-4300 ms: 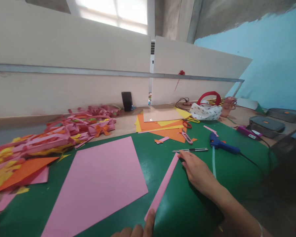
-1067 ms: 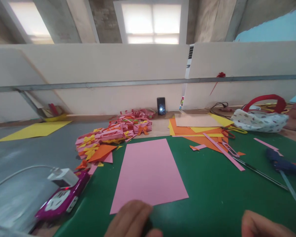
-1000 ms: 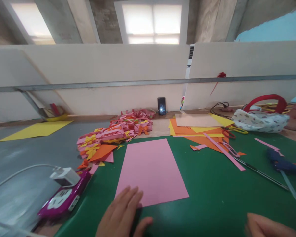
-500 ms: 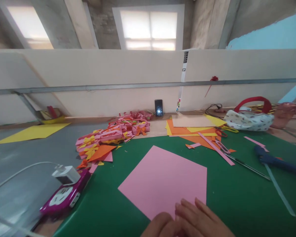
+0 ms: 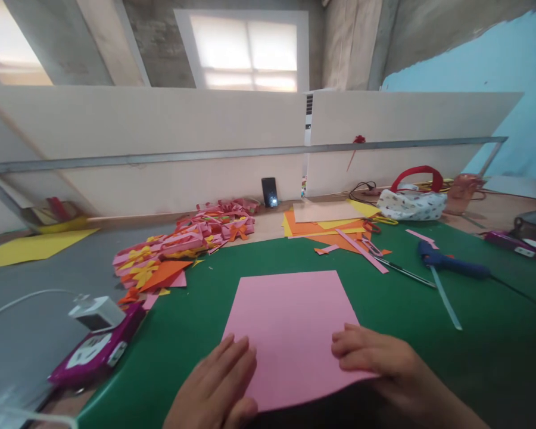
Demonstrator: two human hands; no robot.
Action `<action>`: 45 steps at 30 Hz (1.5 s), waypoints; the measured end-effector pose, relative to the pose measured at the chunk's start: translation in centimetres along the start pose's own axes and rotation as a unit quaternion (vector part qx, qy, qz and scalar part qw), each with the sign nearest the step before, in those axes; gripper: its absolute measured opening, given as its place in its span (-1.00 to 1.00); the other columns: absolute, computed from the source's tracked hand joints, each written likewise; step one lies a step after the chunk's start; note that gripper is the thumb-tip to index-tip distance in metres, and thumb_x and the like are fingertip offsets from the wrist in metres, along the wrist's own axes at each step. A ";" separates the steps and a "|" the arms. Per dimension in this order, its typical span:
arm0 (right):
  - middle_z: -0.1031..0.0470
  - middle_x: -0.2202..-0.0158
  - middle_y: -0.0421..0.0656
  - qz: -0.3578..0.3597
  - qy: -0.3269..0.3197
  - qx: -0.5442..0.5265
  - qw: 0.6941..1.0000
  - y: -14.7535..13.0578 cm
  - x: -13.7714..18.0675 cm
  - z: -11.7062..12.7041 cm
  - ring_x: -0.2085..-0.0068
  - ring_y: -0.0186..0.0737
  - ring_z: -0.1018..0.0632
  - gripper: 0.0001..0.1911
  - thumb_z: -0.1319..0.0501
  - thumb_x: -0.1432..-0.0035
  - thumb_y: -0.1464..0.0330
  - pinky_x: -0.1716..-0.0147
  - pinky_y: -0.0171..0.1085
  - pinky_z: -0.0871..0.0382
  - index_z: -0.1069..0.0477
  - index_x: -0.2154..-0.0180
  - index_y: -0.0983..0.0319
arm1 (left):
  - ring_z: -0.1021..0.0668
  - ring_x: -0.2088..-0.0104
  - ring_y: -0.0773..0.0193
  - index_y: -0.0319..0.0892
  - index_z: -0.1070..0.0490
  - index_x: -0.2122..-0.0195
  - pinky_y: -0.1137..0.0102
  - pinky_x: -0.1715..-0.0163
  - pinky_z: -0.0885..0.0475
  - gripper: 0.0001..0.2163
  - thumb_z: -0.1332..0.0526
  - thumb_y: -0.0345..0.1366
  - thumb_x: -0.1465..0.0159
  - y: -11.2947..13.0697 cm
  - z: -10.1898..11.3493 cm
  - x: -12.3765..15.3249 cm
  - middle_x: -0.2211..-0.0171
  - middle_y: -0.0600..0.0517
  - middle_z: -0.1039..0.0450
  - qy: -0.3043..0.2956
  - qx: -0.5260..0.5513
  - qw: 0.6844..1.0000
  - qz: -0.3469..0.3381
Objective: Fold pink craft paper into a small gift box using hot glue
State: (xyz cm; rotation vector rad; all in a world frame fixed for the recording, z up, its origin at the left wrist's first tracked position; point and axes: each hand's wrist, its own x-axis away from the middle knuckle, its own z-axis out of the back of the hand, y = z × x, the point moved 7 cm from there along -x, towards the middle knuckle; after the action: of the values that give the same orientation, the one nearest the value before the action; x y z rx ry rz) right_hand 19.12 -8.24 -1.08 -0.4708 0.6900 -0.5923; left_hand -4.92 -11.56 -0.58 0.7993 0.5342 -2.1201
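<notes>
A pink sheet of paper (image 5: 295, 322) lies on the green mat with its near edge raised a little and bowed. My left hand (image 5: 218, 381) holds the sheet at its near left side, fingers stretched over the top and thumb close to the near edge. At the near right corner my right hand (image 5: 375, 351) grips the sheet, its fingers bent on top; the thumb is hidden beneath.
Left stands a heap of pink, orange and yellow paper pieces (image 5: 183, 238), with a purple power strip (image 5: 102, 345) and white charger (image 5: 97, 313) nearer. Right are a blue glue gun (image 5: 451, 262), a pen (image 5: 408, 273) and paper strips. A phone (image 5: 270, 192) leans at the back.
The pink sheet has turned so one edge faces me. My hands, together at its near corner before, have parted to its left and right sides. The view has swung right.
</notes>
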 end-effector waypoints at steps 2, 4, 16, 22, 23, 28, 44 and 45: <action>-0.47 0.07 -0.06 -0.057 0.019 -0.032 0.998 0.7 0.3 0.5 0.06 -0.16 -0.49 -0.84 -0.14 -0.13 0.35 0.01 -0.19 -0.32 -0.48 0.26 0.17 | -0.48 0.05 0.17 -0.03 -0.33 -0.03 0.35 0.07 -0.40 -0.48 -0.01 0.13 -0.15 0.4 -0.3 0.5 0.02 0.02 -0.43 -0.035 -0.018 0.999 -0.010; -0.43 0.02 -0.04 -0.104 0.055 -0.043 0.992 1.1 0.4 1.2 0.07 -0.16 -0.49 -0.85 -0.15 -0.12 0.33 0.07 -0.22 -0.36 -0.49 0.35 0.19 | -0.48 0.04 0.19 0.00 -0.34 -0.01 0.33 0.04 -0.37 -0.59 -0.03 0.02 -0.20 0.4 0.2 0.8 0.02 0.03 -0.43 -0.047 0.002 0.998 0.034; -0.42 0.40 -0.17 -0.185 -0.094 0.191 0.959 3.6 -6.8 3.8 0.35 -0.26 -0.43 -0.91 -0.22 0.17 0.39 0.42 -0.37 -0.25 -0.39 0.58 0.30 | -0.55 0.33 0.11 -0.19 -0.49 0.35 0.41 0.46 -0.32 -0.78 -0.14 -0.24 -0.02 -4.7 -1.6 -6.5 0.37 -0.07 -0.54 -0.331 0.034 0.881 0.335; -0.31 0.03 -0.11 -0.144 -0.225 0.225 0.937 6.3 -12.4 2.2 0.21 -0.21 -0.41 -0.87 -0.28 0.30 0.37 0.35 -0.36 -0.25 -0.45 0.57 0.28 | -0.47 0.12 0.11 -0.19 -0.43 0.11 0.42 0.24 -0.32 -0.52 -0.19 -0.04 0.03 -6.0 -5.2 -11.2 0.05 -0.10 -0.43 -0.384 0.119 0.879 0.256; -0.36 0.09 -0.12 -0.144 -0.250 0.228 0.930 7.0 -13.1 1.9 0.26 -0.24 -0.41 -0.85 -0.28 0.33 0.36 0.39 -0.37 -0.23 -0.46 0.56 0.28 | -0.49 0.18 0.13 -0.19 -0.44 0.15 0.42 0.29 -0.32 -0.53 -0.12 0.03 -0.03 -5.9 -5.8 -11.6 0.11 -0.08 -0.46 -0.397 0.135 0.874 0.247; -0.32 0.58 -0.28 -0.154 -0.320 0.239 0.904 10.1 -15.1 1.1 0.53 -0.36 -0.32 -0.85 -0.23 0.31 0.33 0.59 -0.40 -0.11 -0.44 0.56 0.26 | -0.48 0.36 0.19 -0.18 -0.47 0.30 0.44 0.47 -0.26 -0.52 -0.06 0.13 -0.04 -6.3 -7.7 -12.3 0.34 -0.01 -0.50 -0.436 0.171 0.857 0.216; -0.37 0.44 -0.22 -0.144 -0.294 0.228 0.917 9.0 -13.8 1.9 0.45 -0.33 -0.32 -0.83 -0.18 0.30 0.47 0.55 -0.38 -0.11 -0.38 0.49 0.22 | -0.34 0.42 0.31 -0.14 -0.35 0.48 0.48 0.55 -0.18 -0.63 -0.38 -0.14 0.31 -6.8 -9.8 -10.1 0.38 0.11 -0.29 -0.440 0.215 0.841 0.231; -0.37 0.44 -0.22 -0.126 -0.289 0.229 0.921 8.9 -13.7 1.8 0.45 -0.34 -0.31 -0.83 -0.17 0.30 0.48 0.54 -0.38 -0.10 -0.37 0.50 0.22 | -0.33 0.43 0.32 -0.14 -0.35 0.50 0.48 0.56 -0.17 -0.65 -0.37 -0.14 0.30 -6.8 -9.7 -10.1 0.39 0.11 -0.29 -0.436 0.215 0.844 0.226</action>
State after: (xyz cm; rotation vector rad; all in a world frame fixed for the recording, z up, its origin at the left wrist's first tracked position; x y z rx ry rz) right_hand 14.92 7.51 1.17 -0.2705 -0.0847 -0.7846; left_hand -1.87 3.71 0.22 0.0813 -0.5810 -1.8949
